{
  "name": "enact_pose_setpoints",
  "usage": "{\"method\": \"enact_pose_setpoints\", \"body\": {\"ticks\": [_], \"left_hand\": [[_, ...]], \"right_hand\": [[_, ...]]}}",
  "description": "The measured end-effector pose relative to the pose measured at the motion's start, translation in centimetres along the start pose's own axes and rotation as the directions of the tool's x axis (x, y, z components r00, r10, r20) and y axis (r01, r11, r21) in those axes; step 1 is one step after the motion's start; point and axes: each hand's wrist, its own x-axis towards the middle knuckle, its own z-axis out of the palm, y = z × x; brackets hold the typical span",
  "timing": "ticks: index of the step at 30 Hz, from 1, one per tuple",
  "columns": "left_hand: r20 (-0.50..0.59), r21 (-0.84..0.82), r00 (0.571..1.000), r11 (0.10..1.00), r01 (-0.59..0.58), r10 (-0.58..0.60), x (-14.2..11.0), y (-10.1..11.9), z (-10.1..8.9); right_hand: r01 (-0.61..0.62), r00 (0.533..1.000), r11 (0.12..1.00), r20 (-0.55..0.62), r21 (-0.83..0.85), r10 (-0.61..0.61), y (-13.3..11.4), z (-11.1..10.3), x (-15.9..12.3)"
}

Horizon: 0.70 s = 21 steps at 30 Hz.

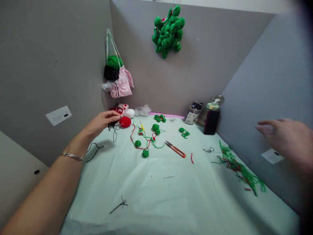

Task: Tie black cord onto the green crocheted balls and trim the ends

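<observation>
My left hand (pixel 104 122) reaches to the back left, its fingers closed on a tangle of black yarn (pixel 112 125). Loose strands of it hang down to the cloth. Right beside the fingertips lies a red ball of yarn (pixel 125 122), with a white ball (pixel 129 113) behind it. My right hand (pixel 285 138) is raised at the far right, blurred by motion, so its grip does not show clearly. Below it, green and red yarn scraps (pixel 241 171) lie heaped. Orange-handled thread snips (pixel 175 149) rest mid-table near small green crocheted pieces (pixel 145 153) joined by red yarn.
A yellow-handled crochet hook (pixel 142 127) lies among the pieces. At the back right stand a tin of pens (pixel 193 113), a dark phone-like slab (pixel 211 122) and a pump bottle (pixel 213 105). A green crocheted cluster (pixel 168 32) and a pink bag (pixel 123 83) hang on the walls.
</observation>
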Motion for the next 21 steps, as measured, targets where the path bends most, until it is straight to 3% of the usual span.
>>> {"method": "enact_pose_setpoints", "body": {"ticks": [1, 2, 4, 6, 9, 12, 15, 18, 21], "left_hand": [[0.033, 0.012, 0.999, 1.000, 0.000, 0.000, 0.0, 0.2, 0.5], [0.069, 0.026, 0.998, 1.000, -0.002, 0.001, -0.1, 0.3, 1.0], [0.137, 0.048, 0.991, 0.999, -0.014, 0.008, -0.2, 0.6, 1.9], [0.190, 0.066, 0.982, 0.998, -0.026, 0.013, -0.5, 0.9, 2.9], [0.245, 0.085, 0.970, 0.996, -0.027, 0.005, -0.9, 1.7, 4.3], [0.277, 0.082, 0.961, 0.996, -0.035, 0.011, -1.3, 2.6, 5.5], [0.300, 0.077, 0.952, 0.994, -0.078, 0.051, -1.6, 3.2, 6.0], [0.316, 0.084, 0.946, 0.991, -0.102, 0.071, -1.8, 3.4, 6.0], [0.280, 0.090, 0.959, 0.993, -0.076, 0.048, -1.7, 3.2, 5.1]], "right_hand": [[-0.026, 0.998, 0.985, -0.066, -0.171, 0.015, -2.1, 1.3, -0.5], [-0.041, 0.999, 0.973, -0.021, -0.227, 0.037, -4.5, 3.0, -1.0], [0.002, 0.975, 1.000, 0.224, -0.024, 0.003, -9.6, 6.7, -2.0], [-0.011, 0.909, 0.974, 0.408, 0.227, -0.085, -14.0, 10.7, -2.8], [-0.081, 0.831, 0.870, 0.515, 0.486, -0.210, -18.5, 16.2, -3.9], [-0.175, 0.768, 0.809, 0.592, 0.561, -0.244, -21.3, 20.5, -5.1], [-0.268, 0.747, 0.747, 0.621, 0.608, -0.237, -23.4, 23.5, -5.9], [-0.427, 0.716, 0.620, 0.665, 0.659, -0.214, -24.3, 25.1, -6.0], [-0.589, 0.661, 0.437, 0.716, 0.680, -0.223, -23.7, 24.8, -5.6]]}}
